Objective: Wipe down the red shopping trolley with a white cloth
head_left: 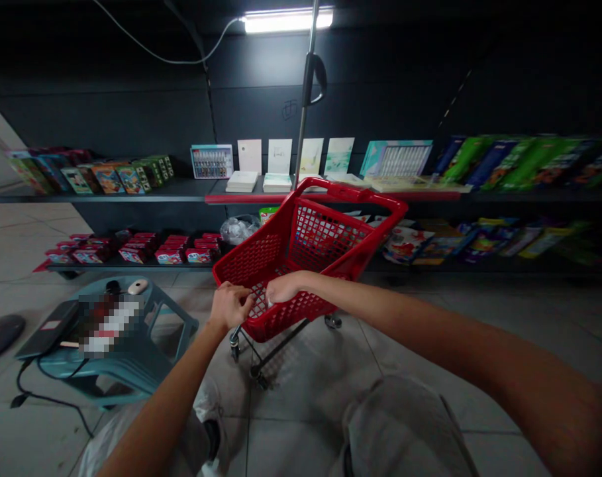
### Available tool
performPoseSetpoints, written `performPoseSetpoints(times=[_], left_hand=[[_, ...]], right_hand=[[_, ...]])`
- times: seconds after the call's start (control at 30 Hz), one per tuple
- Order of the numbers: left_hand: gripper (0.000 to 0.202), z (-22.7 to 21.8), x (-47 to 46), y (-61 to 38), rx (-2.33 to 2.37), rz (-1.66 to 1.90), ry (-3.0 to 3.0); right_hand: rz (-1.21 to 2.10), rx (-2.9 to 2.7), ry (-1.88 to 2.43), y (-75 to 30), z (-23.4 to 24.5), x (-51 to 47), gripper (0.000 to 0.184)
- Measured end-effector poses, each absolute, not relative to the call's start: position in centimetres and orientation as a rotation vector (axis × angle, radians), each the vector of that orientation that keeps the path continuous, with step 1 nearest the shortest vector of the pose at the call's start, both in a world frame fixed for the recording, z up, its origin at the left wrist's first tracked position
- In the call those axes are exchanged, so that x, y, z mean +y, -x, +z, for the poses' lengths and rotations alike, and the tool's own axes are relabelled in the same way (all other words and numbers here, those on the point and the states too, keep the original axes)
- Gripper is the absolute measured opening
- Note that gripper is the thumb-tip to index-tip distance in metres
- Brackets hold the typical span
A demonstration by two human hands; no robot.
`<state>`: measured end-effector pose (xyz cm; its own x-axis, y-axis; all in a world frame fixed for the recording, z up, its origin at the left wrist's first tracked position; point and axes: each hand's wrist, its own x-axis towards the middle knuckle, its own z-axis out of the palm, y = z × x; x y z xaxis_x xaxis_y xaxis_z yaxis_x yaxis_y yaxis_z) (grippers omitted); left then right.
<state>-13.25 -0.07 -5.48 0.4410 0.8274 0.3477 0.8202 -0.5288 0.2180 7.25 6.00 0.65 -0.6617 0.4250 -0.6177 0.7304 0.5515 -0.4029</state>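
A red plastic shopping cart [268, 255] stands in front of me, with a lattice basket and a metal wheeled frame. My left hand [230, 306] is at its near left rim, fingers curled over the edge. Over the near side of the basket, my right hand [285, 287] is closed in a fist. A small whitish bit shows beneath its fingers, too little to name. The basket's floor is partly hidden behind my hands and right forearm.
Left of the cart stands a blue-green plastic stool [156, 291] carrying a black device [50, 328], a white mouse [138, 287] and cables. Behind, a dark shelf [176, 191] holds boxes, notebooks and snack bags. Red packs [134, 246] line the lower shelf. A metal pole [305, 126] rises behind the cart.
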Motion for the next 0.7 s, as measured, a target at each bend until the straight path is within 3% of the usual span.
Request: performPoseSetpoints(times=[0.1,0.23,0.37,0.43,0.57,0.7], left_hand=[[0.036,-5.4,0.8,13.7,1.559,0.678,-2.610],[0.032,-5.3,2.0,14.4,1.642,0.710,-2.568],[0.025,-4.2,1.7,14.1,1.825,0.798,-2.488],[0.028,-3.2,0.8,13.3,1.766,0.841,-2.493],[0.041,-2.2,-0.9,11.3,1.458,0.574,-2.568],[0.051,-3.1,-1.0,9.7,1.518,0.370,-2.642]], right_hand=[[-0.784,2.252,-1.150,-11.3,3.0,7.5,0.027],[-0.229,2.131,-1.502,-18.4,6.6,10.1,0.023],[0.070,2.093,-1.771,-24.0,7.9,9.9,0.033],[0.197,2.262,-1.914,-25.7,7.3,7.9,0.039],[0.665,2.673,-2.364,-27.2,3.5,1.8,0.056],[0.869,2.449,-2.754,-26.3,-1.0,-2.4,0.065]])
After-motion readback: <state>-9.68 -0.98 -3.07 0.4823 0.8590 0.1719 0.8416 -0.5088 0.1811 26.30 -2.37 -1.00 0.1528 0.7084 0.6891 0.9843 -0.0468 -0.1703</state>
